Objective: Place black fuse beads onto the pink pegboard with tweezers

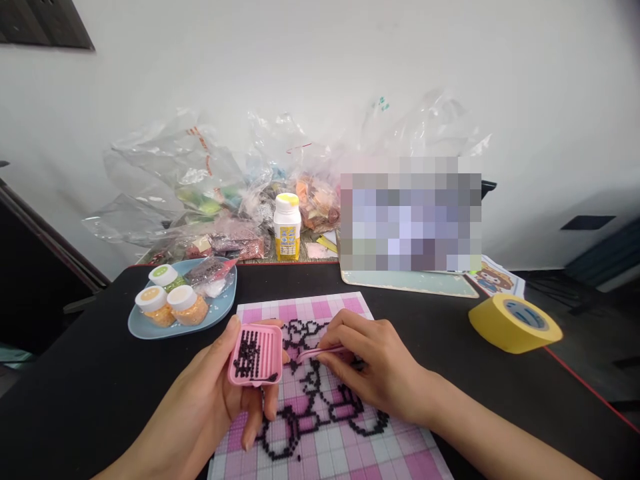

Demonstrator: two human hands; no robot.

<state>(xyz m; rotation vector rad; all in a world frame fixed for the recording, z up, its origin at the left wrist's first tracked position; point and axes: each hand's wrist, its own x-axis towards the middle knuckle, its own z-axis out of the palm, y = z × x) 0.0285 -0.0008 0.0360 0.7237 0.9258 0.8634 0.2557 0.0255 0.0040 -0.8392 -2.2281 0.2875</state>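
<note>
My left hand [217,377] grips a small pink ridged tray [271,357], holding it tilted above the board's left side. Black beads [247,353] lie in the tray's grooves, mostly on its left half. Pink tweezers [309,354] are pinched in my right hand [377,363], their tip near the middle of the board. Whether a bead sits in the tip is too small to tell. Beneath both hands lies a pink-and-white checked bead board [345,460], with black beads forming an outline [277,457]. My hands cover parts of that outline.
A blue plate [137,327] at left bears several lidded bead jars [189,305] and a plastic packet [207,273]. Behind stand a white-and-yellow bottle [287,227], clear bags [170,160] and a blurred-out panel [410,220]. Yellow tape [500,323] lies at right on the black table [90,373].
</note>
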